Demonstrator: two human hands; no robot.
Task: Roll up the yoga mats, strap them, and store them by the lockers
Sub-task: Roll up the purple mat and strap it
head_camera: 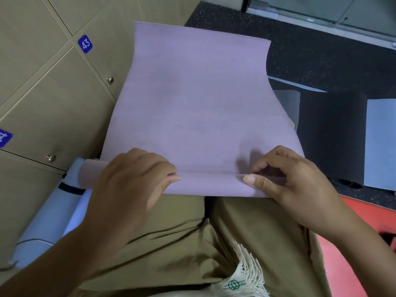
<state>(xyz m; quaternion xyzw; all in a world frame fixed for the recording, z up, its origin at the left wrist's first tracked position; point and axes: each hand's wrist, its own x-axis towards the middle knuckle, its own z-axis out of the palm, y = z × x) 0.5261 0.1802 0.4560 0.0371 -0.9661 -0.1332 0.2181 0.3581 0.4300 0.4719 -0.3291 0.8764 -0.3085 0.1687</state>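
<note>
Both hands, left hand (137, 174) and right hand (287, 179), pinch the lilac yoga mat's (199, 99) first fold. Beside the left grip lies a strapped blue mat (53, 213); judging by this, the lilac roll has barely begun.

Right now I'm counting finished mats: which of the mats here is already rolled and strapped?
The pale blue mat by the lockers, with a dark strap around it. The purple mat is barely started, and the dark mat lies unrolled.

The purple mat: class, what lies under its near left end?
A rolled pale blue mat with a black strap shows beside the purple mat; the left hand hides their meeting.
</note>
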